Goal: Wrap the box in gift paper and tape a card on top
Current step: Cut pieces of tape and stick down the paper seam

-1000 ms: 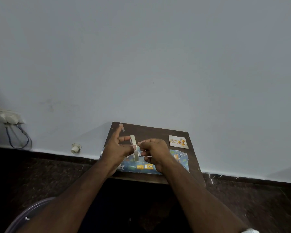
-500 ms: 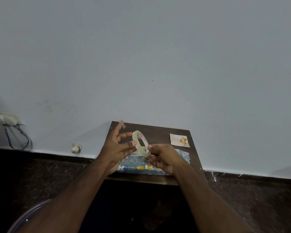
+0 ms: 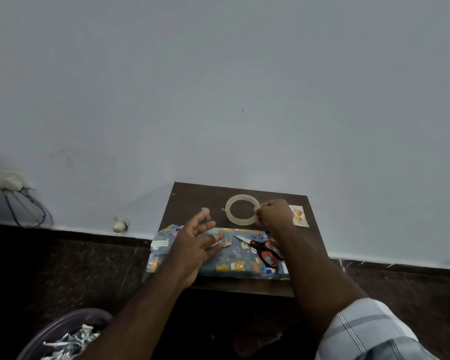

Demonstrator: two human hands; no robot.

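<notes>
scissors [image 3: 264, 248] on box [image 3: 226, 263]

Tape roll [image 3: 242, 209] flat on brown table [image 3: 192, 201], right hand [image 3: 273, 213] touching it, left hand [image 3: 196, 241] spread over wrapped box [image 3: 234, 258] bearing scissors [image 3: 264, 249]

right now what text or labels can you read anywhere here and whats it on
None can be read for certain.
Clear tape roll: a small printed label on the inner core at its far side, too small to read.
Small white card with orange shapes: any print is blurred and partly hidden by the right hand.
Blue gift-wrapped box with cartoon animals: pictures only, and a pale strip at its left end, unreadable.
Red-and-black scissors: no marking visible.
</notes>
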